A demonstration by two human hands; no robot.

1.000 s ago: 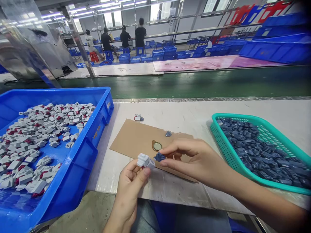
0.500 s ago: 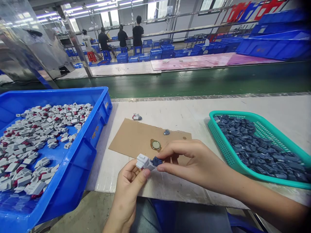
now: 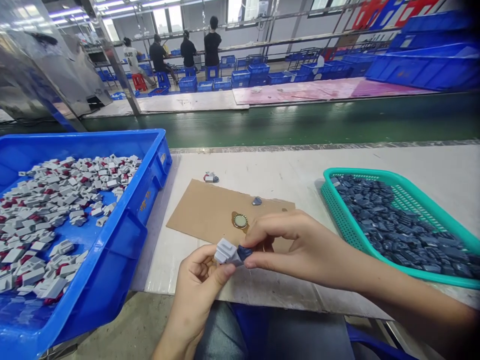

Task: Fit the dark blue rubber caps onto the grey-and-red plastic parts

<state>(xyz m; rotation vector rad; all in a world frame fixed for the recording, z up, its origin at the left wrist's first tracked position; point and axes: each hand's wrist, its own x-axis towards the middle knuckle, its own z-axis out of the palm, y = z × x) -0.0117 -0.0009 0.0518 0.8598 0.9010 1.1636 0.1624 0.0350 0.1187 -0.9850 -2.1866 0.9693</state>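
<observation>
Tube lights (image 3: 67,13) run in bright lines overhead, and daylight whitens the windows (image 3: 168,20) set in a pale grey wall (image 3: 192,17). Before it stand a red stool (image 3: 138,81), blue stools (image 3: 212,72) and blue crates (image 3: 258,72), beyond a pink-stained board (image 3: 292,92) that borders a long green belt (image 3: 240,129). Nearer, a slanting metal post (image 3: 117,65) rises at left, a whitish surface (image 3: 296,172) stretches across, and a dull grey floor (image 3: 112,320) shows below.

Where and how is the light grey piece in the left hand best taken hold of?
Probably pinch the light grey piece by its near-left part from the left, as the left hand does: the dark blue piece in the right hand seems to meet its right end, leaving little room there.
</observation>
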